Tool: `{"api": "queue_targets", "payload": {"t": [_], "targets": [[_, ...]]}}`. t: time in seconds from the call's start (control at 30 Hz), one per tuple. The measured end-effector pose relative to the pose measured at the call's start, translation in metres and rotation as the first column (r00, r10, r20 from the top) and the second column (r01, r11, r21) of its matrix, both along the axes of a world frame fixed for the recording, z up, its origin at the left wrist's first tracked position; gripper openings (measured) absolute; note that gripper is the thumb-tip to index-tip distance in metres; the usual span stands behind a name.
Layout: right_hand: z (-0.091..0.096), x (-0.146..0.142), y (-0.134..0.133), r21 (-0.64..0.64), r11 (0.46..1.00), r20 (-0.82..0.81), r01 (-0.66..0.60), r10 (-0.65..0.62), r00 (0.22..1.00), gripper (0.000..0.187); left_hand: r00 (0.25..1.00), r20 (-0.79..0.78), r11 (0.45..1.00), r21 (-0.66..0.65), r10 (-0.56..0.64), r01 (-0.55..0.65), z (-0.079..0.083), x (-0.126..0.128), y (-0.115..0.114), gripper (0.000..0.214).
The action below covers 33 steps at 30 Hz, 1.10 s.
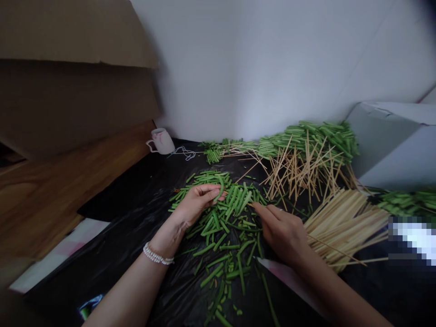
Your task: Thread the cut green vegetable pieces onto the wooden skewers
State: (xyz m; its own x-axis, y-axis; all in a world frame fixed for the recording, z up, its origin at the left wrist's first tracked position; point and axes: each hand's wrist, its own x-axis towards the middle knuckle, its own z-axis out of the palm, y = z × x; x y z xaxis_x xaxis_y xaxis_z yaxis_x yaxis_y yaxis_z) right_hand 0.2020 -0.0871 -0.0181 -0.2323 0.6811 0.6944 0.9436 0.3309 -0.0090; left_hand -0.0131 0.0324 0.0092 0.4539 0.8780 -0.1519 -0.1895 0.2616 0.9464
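Closest to the lens, bare forearms (131, 293) at the bottom edge, with a double-stranded white beaded bracelet (156, 255) on the left wrist, over crinkled black plastic sheeting (132, 200). At the left hand (200, 196), thumb and fingers pinched on one slender, cut green stem piece (221, 187). At the right hand (281, 227), fingers clamped near the end of a thin, pale wooden skewer (251, 205), mostly hidden by a side-by-side row of green stem pieces (236, 200) between both hands. Hard to tell, at the left fingertips, contact from piercing.

Step in hand, by the look of it: adding the pinched piece to the row. Hold the skewer steady; present the piece square to the wood, gripped close to the piercing spot. Push straight and slowly, keeping fingertips out of line with the point. Avoid piercing off-centre, for fear of splitting. Slide each piece snug, ends level. Choose straight ones of like thickness from the loose green cuttings (214, 222) strewn below. Beside the right forearm, a flat pile of bare wooden skewers (344, 227).
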Motion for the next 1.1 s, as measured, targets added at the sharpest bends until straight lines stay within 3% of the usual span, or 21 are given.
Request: {"api": "queue_targets", "payload": {"t": [0.33,0.6,0.9,1.1], "targets": [[-0.001,0.000,0.000,-0.043,0.999,-0.002,0.008,-0.008,1.000,0.034,0.999,-0.046,0.998,0.060,-0.009,0.012,-0.003,-0.001,0.000,0.029],[-0.006,-0.001,0.000,-0.078,0.997,-0.009,-0.002,0.001,1.000,0.034,0.986,-0.169,0.986,0.163,0.001,0.027,0.000,0.004,-0.005,0.032],[-0.005,-0.001,0.000,-0.081,0.997,-0.036,-0.003,0.000,0.999,0.035,0.982,-0.188,0.983,0.181,0.011,0.023,0.000,0.007,-0.009,0.032],[-0.004,-0.002,0.000,-0.056,0.998,-0.052,-0.011,0.008,0.999,0.035,0.986,-0.165,0.993,0.114,0.000,0.019,-0.003,0.008,-0.011,0.035]]}}
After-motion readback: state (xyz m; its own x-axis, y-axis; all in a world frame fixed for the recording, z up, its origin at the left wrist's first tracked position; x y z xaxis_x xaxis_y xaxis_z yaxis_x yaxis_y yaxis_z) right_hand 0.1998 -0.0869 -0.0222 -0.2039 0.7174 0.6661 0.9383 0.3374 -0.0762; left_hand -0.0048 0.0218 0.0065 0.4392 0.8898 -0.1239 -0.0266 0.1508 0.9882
